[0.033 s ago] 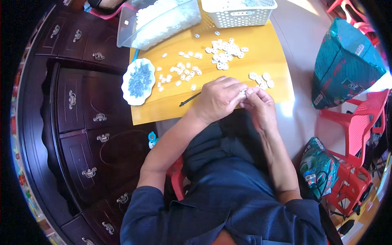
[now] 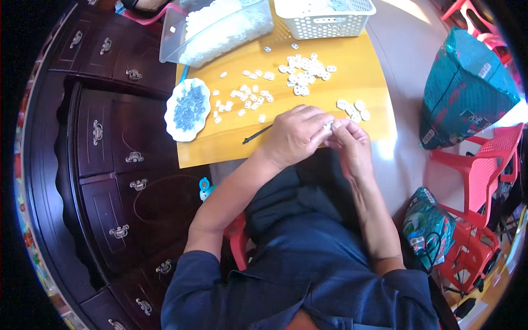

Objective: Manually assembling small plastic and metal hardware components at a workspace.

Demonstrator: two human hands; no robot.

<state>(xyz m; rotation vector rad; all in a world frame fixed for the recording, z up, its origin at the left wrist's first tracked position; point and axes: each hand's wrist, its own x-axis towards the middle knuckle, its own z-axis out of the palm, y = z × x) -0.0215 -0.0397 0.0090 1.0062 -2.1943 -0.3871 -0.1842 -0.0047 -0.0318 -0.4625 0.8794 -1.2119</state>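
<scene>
At the table's near edge my two hands meet, fingers closed in a pinch. A small white plastic piece (image 2: 328,126) shows between their fingertips, mostly hidden. My left hand (image 2: 297,135) comes over it from the left, back of the hand up. From the other side my right hand (image 2: 352,142) grips it with thumb and fingers. A thin black rod (image 2: 256,135) lies on the table, its right end hidden behind my left hand. Just beyond my right hand is a small group of round white pieces (image 2: 355,111). Small white rectangular pieces (image 2: 254,98) lie scattered beyond my left hand.
On the yellow wooden table (image 2: 220,148) are a scalloped white dish (image 2: 170,118) of small dark parts, a clear bin (image 2: 236,41) of white pieces, a perforated white basket (image 2: 330,27) and a pile of round pieces (image 2: 305,71). Dark drawers (image 2: 99,132) stand left, red chairs (image 2: 476,165) right.
The whole view has shifted very slightly. Both hands keep the same hold.
</scene>
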